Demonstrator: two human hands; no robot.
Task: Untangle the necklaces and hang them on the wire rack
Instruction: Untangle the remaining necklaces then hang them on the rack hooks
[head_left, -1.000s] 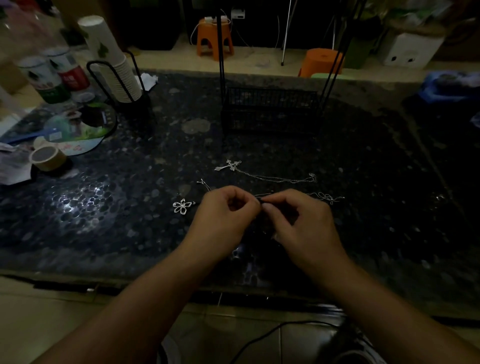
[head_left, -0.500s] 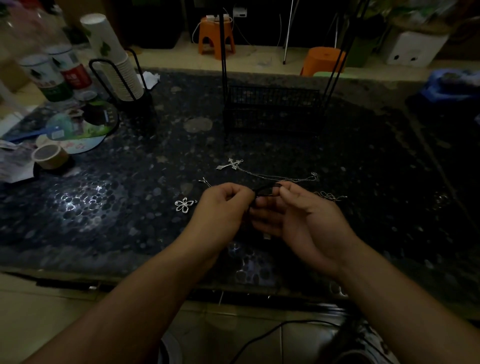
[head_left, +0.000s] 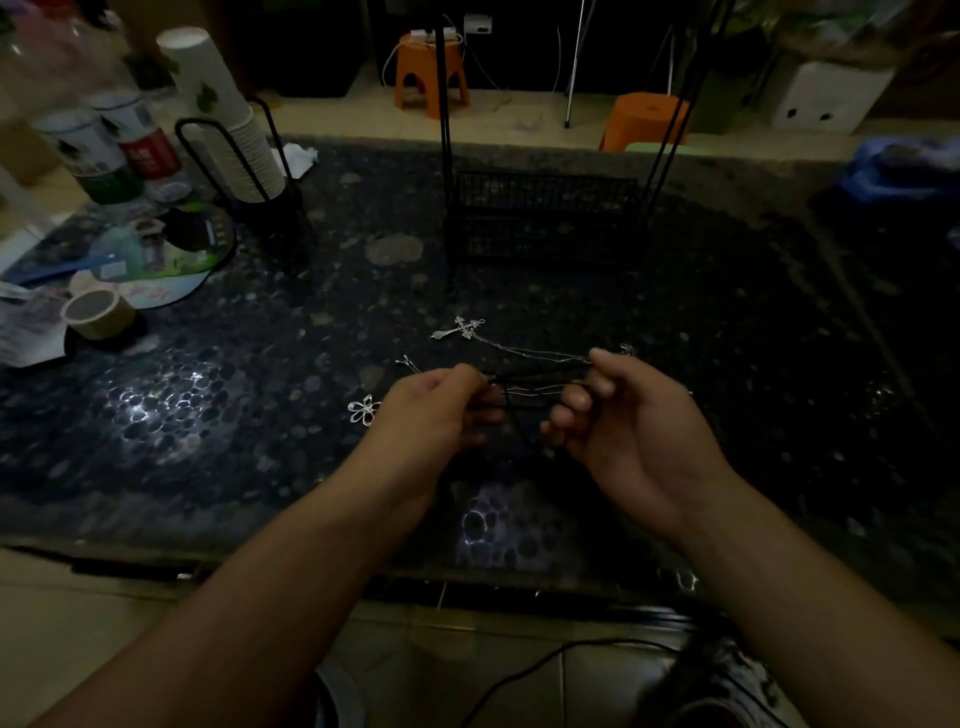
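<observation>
A black cord necklace is stretched between my two hands above the dark pebble-patterned table. My left hand pinches one end of the cord. My right hand holds the other end with thumb and curled fingers, palm turned up. A silver chain with a cross pendant lies on the table just behind the hands. Left of my left hand lies a silver flower pendant. The black wire rack stands at the back centre, its top out of frame.
A black holder with a stack of paper cups stands at the back left, with cans, a round fan and a tape roll near the left edge. A blue bundle lies at the far right. Orange stools stand on the floor behind.
My hands have moved apart, pulling the black cord taut between them. My right hand has turned palm-up and shifted right.
</observation>
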